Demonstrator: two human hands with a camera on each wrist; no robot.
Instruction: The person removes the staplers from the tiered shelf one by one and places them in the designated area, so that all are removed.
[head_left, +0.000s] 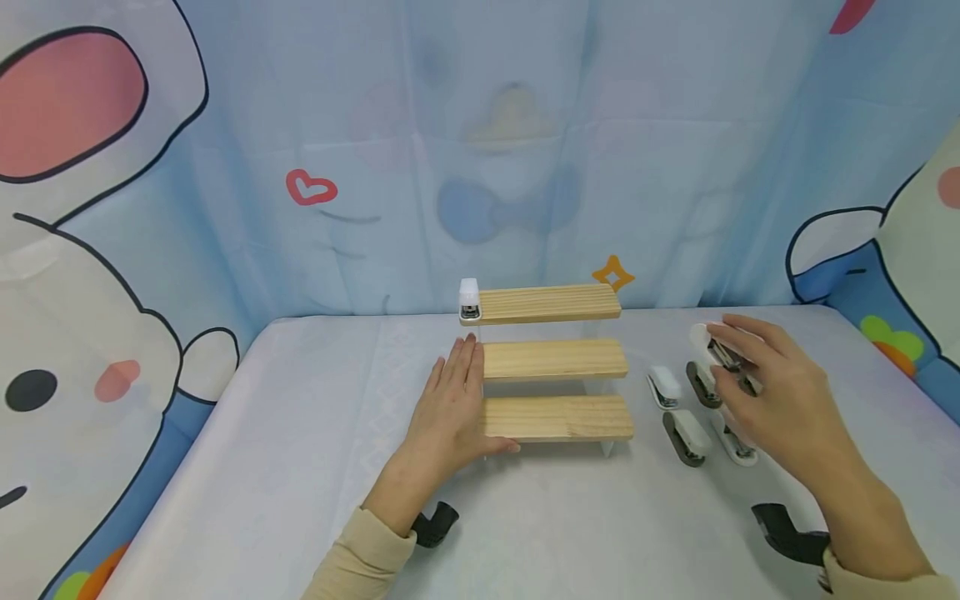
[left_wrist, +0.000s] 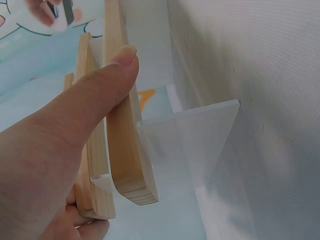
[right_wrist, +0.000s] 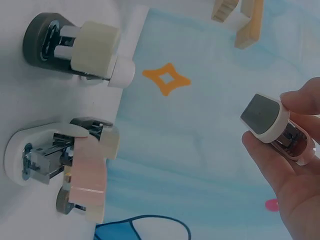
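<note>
My left hand (head_left: 448, 400) lies against the left end of a three-tier wooden shelf (head_left: 558, 418), its fingers straight along the side. Its thumb (left_wrist: 112, 75) presses on the lowest plank (left_wrist: 127, 145). At the left end of the top plank (head_left: 555, 303) stands a small white stapler (head_left: 469, 302). Over on the right, my right hand (head_left: 783, 396) pinches a white-and-grey mini stapler (right_wrist: 272, 122) between thumb and fingers, above the other staplers. Below and left of that hand lie a white stapler (head_left: 663, 387), a grey-based stapler (head_left: 687, 437) and others.
Clear supports (left_wrist: 195, 135) carry the planks above the white-covered table (head_left: 300, 467). A pink-topped stapler (right_wrist: 89, 172) and a cream-topped one (right_wrist: 95, 47) show in the right wrist view. A printed blue curtain (head_left: 360, 275) hangs behind the table.
</note>
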